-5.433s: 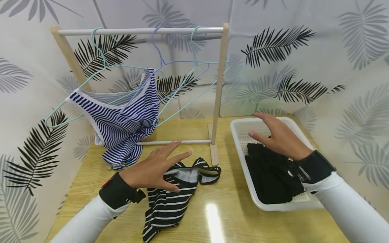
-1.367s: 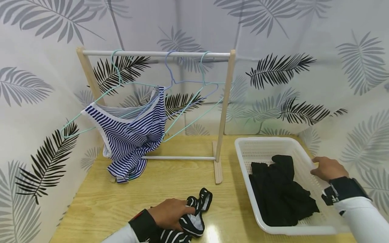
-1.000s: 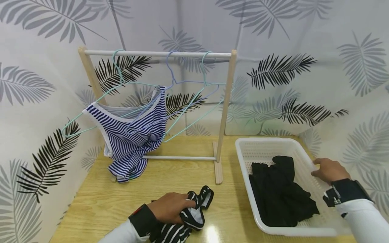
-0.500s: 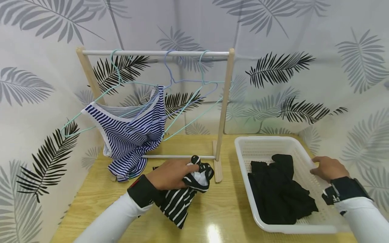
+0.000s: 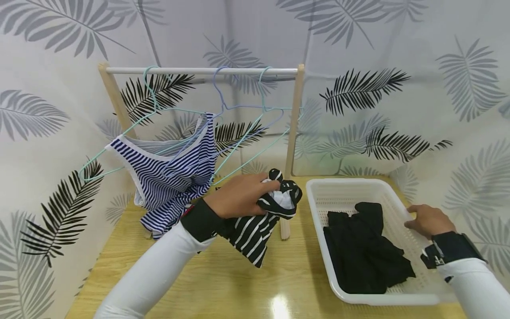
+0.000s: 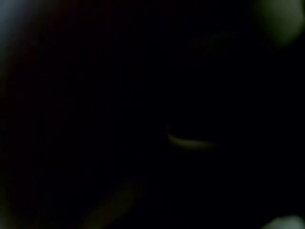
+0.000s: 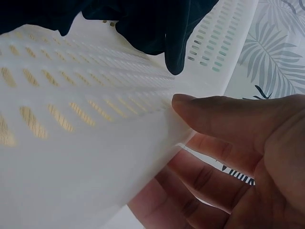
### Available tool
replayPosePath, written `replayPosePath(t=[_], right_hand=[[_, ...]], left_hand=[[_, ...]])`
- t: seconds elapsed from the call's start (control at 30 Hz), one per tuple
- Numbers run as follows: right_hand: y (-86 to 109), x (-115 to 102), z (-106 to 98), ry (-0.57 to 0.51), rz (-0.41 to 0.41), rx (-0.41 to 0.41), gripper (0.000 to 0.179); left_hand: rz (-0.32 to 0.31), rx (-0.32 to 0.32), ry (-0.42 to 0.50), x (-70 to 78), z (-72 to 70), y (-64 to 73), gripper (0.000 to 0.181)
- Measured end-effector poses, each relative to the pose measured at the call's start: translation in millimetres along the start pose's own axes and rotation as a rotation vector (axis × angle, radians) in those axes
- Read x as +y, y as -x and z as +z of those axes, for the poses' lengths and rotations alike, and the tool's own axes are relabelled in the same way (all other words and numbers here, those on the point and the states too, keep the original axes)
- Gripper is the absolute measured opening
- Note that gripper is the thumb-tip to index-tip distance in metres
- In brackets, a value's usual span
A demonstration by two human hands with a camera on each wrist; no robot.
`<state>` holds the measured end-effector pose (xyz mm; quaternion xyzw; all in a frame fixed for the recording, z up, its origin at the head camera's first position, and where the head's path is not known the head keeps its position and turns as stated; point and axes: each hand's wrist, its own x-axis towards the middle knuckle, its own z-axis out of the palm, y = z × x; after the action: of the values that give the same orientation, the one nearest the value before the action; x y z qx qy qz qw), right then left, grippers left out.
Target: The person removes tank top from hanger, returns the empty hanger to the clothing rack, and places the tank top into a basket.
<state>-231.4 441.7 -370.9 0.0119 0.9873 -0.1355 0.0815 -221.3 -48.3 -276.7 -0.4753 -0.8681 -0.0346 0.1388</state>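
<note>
Black-and-white striped fabric: one garment [image 5: 252, 237], clamped in the left hand [image 5: 241, 195], one of two; it is bunched in front of the right upright of the clothes rack [image 5: 183, 71], above the wood-grain table [image 5: 199, 288]; whether its lower corner touches the table cannot be told. The right hand [image 5: 430, 220] grips the right rim of one white perforated plastic basket [image 5: 398, 299], thumb inside, fingers outside; black clothing [image 5: 366, 252] lies within, the number of pieces indistinct. The rack bears three hangers, two mint-green [image 5: 155, 107] and one blue [image 5: 224, 106]; the leftmost carries one navy-and-white striped sleeveless top [image 5: 171, 173]. Two black wristbands [image 5: 202, 220], one per wrist; the left wrist view is nearly all dark.
</note>
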Motion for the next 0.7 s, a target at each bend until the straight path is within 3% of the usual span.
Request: replayPosePath(t=[0.2, 0.47, 0.7], right_hand=[[5.0, 4.9, 0.1, 0.009, 0.006, -0.005, 0.058], [5.4, 7.2, 1.0, 0.023, 0.012, -0.003, 0.058], [3.9, 6.9, 2.6, 0.036, 0.030, -0.010, 0.058]], left_hand=[[0.039, -0.005, 0.015, 5.9, -11.9, -33.2, 0.056], [0.023, -0.042, 0.057, 19.4, -27.3, -78.0, 0.056], [0.072, -0.094, 0.107, 32.3, -25.5, -117.9, 0.065]])
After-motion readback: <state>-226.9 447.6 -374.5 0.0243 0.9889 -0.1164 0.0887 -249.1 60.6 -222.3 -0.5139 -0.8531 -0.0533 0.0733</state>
